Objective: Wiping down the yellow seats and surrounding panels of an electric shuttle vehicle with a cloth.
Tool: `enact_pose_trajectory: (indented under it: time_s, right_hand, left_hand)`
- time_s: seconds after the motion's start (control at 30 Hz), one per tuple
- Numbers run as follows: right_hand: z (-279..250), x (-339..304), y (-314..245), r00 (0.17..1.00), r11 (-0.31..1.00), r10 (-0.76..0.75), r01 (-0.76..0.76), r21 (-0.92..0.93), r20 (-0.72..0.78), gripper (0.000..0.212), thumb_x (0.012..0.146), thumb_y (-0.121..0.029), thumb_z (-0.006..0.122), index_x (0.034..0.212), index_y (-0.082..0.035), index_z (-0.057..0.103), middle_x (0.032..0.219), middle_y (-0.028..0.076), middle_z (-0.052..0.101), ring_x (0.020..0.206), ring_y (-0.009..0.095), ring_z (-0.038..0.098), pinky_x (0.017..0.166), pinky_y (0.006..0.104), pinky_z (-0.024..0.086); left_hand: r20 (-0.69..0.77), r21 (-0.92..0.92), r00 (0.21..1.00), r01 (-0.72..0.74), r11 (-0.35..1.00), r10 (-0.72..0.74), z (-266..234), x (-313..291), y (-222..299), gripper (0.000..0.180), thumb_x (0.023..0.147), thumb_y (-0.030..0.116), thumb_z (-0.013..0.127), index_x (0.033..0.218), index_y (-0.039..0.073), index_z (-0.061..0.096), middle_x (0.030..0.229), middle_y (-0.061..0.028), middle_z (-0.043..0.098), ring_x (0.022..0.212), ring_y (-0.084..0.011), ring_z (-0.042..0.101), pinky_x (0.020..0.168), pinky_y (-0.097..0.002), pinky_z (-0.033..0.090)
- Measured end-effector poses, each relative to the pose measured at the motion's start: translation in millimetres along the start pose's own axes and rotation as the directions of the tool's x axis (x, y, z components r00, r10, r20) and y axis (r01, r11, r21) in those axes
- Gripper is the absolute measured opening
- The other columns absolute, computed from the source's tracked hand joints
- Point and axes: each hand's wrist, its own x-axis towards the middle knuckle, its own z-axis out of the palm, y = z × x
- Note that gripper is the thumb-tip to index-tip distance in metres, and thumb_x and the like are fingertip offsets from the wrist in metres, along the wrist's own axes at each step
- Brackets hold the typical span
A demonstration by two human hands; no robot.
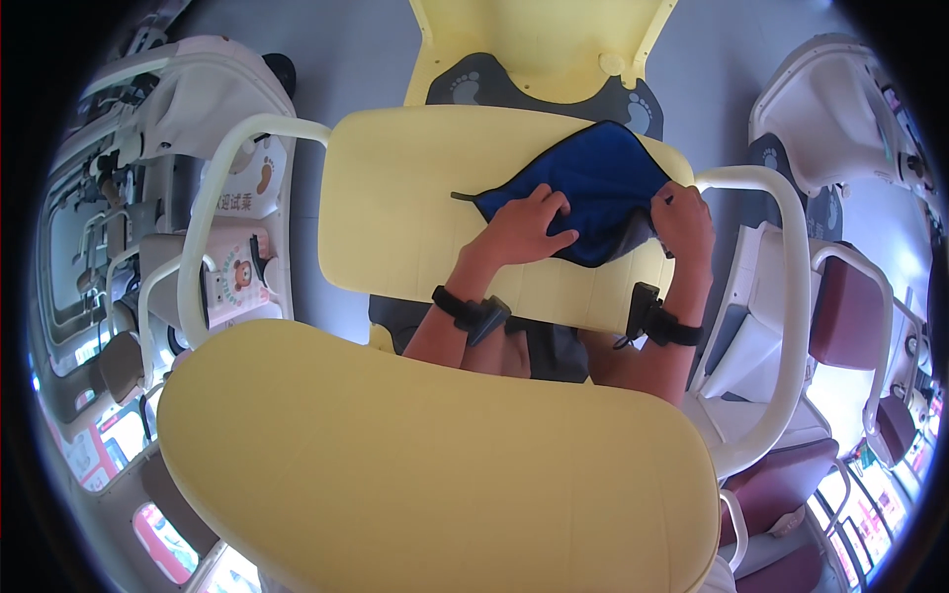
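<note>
A dark blue cloth with a black edging and a small loop at its left corner lies spread on the far yellow padded seat. My left hand rests on the cloth's near left part, thumb and fingers apart. At the right corner, my right hand has its fingers closed on the cloth's edge. There the near right edge is turned up and shows a greyish underside. Black straps with small dark devices are on both my wrists.
A second yellow pad covers the near part, over my forearms. White curved rails flank the seat on both sides. Beyond it stands a yellow panel with a dark footrest marked with footprints. Similar white vehicles stand left and right.
</note>
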Motion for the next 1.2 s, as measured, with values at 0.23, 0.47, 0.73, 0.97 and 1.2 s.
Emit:
enact_pose_trajectory:
  time_s: [0.23,0.47,0.73,0.97,1.2]
  right_hand:
    - [41,-29,-30,0.936,0.904,-0.352,0.341,-0.257,0.003,0.027,0.081,-0.022,0.06,0.104,-0.009,0.058,0.105,0.01,0.057,0.104,0.031,0.058,0.083,0.055,0.046]
    - [78,-96,-90,0.622,0.622,-0.782,0.783,0.033,-0.022,0.057,0.073,-0.033,0.073,0.125,-0.014,0.059,0.105,0.008,0.054,0.103,0.026,0.053,0.084,0.0447,0.043]
    - [92,-121,-79,0.688,0.687,-0.726,0.725,0.056,0.004,0.046,0.072,-0.017,0.069,0.117,-0.024,0.065,0.1,0.006,0.055,0.094,0.028,0.056,0.079,0.0414,0.045]
    - [44,-52,-8,0.938,0.962,-0.272,0.259,-0.09,-0.214,0.025,0.074,-0.015,0.064,0.098,-0.013,0.065,0.103,0.009,0.054,0.101,0.03,0.057,0.075,0.0492,0.048]
    - [9,-80,3,0.857,0.953,-0.121,0.242,-0.185,0.501,0.036,0.08,-0.017,0.063,0.115,-0.008,0.059,0.116,0.015,0.056,0.107,0.036,0.059,0.084,0.0485,0.054]
  left_hand:
    - [0.072,-0.631,0.971,0.22,0.744,-0.226,-15,-6,-49,0.027,0.095,0.026,0.062,0.11,0.003,0.063,0.095,-0.0078,0.065,0.079,-0.0161,0.064,0.076,-0.0293,0.051]
    - [-0.448,-0.308,0.807,0.266,0.914,-0.385,-50,-87,-156,0.033,0.092,0.028,0.065,0.105,-0.002,0.063,0.09,-0.0124,0.066,0.078,-0.0208,0.064,0.075,-0.0312,0.05]
    - [-0.504,0.044,0.751,0.515,0.856,-0.426,-33,-120,-121,0.068,0.077,0.049,0.079,0.114,-0.002,0.052,0.109,-0.0202,0.055,0.096,-0.0315,0.057,0.084,-0.0413,0.048]
    - [0.001,-0.035,0.987,0.161,0.986,-0.161,-11,-55,-29,0.051,0.08,0.033,0.079,0.112,0.004,0.053,0.102,-0.0129,0.059,0.091,-0.0269,0.061,0.078,-0.0372,0.049]
    - [0.142,-0.146,0.984,0.125,0.981,-0.104,3,-56,-38,0.04,0.083,0.024,0.077,0.112,0.003,0.059,0.088,-0.0085,0.062,0.082,-0.0202,0.06,0.074,-0.0341,0.049]
